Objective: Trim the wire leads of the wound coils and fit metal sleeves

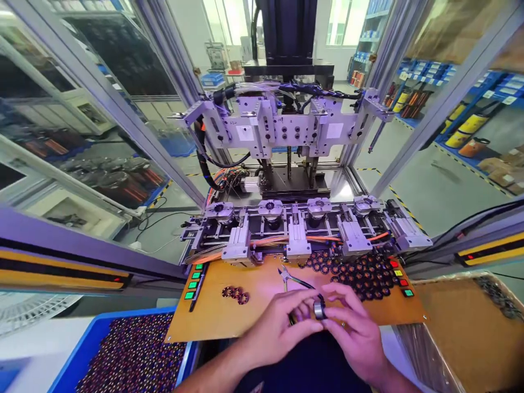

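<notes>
My left hand (285, 322) and my right hand (352, 330) meet over the near edge of the tan board. Between their fingertips is a small silver-and-black ring-shaped part (319, 310), and both hands are closed on it. Just beyond lies a pair of cutting pliers (285, 275), jaws spread, its handles running back partly behind my left hand. A few dark round parts with coppery centres (235, 295) rest on the board to the left. Many similar dark round parts (368, 275) are spread beyond my right hand.
A machine fixture with several clamp stations (298, 243) spans the board's far edge. Green buttons (192, 285) and a black pen-like tool (197, 292) are at left. A blue tray (88, 341) of small parts stands lower left, a cardboard box (458, 316) at right. Metal posts flank the station.
</notes>
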Action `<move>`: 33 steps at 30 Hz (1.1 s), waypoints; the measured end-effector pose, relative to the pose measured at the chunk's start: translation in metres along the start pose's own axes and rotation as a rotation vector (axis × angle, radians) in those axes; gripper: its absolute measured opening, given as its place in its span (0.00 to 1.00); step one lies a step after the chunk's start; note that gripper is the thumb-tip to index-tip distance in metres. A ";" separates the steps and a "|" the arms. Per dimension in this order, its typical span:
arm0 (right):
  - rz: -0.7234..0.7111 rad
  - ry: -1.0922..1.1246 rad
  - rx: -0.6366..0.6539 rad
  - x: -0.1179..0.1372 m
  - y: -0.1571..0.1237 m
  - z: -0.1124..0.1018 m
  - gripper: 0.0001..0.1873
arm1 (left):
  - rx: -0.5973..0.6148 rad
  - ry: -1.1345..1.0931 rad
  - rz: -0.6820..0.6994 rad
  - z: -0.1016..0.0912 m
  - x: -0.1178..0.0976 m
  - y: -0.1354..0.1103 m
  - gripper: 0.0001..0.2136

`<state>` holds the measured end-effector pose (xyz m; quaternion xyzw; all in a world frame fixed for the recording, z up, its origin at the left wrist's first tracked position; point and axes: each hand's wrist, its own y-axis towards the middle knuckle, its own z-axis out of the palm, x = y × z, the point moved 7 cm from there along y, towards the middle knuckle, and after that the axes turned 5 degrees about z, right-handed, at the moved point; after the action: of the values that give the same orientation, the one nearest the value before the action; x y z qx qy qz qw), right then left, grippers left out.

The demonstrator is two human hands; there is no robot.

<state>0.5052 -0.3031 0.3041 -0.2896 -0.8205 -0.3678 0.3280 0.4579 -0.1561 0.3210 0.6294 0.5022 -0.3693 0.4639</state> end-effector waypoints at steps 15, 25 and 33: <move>-0.128 0.025 0.279 0.015 0.104 -0.006 0.09 | -0.435 0.330 0.192 -0.055 -0.006 -0.040 0.22; -0.269 -0.341 0.324 -0.080 0.236 -0.029 0.09 | -0.422 0.398 0.085 -0.069 0.048 -0.058 0.17; -0.331 -0.444 0.415 -0.091 0.240 -0.011 0.08 | -0.420 0.352 -0.033 -0.071 0.066 -0.069 0.14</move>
<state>0.7369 -0.1979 0.3407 -0.1527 -0.9650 -0.1693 0.1293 0.4054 -0.0651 0.2664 0.5659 0.6507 -0.1496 0.4838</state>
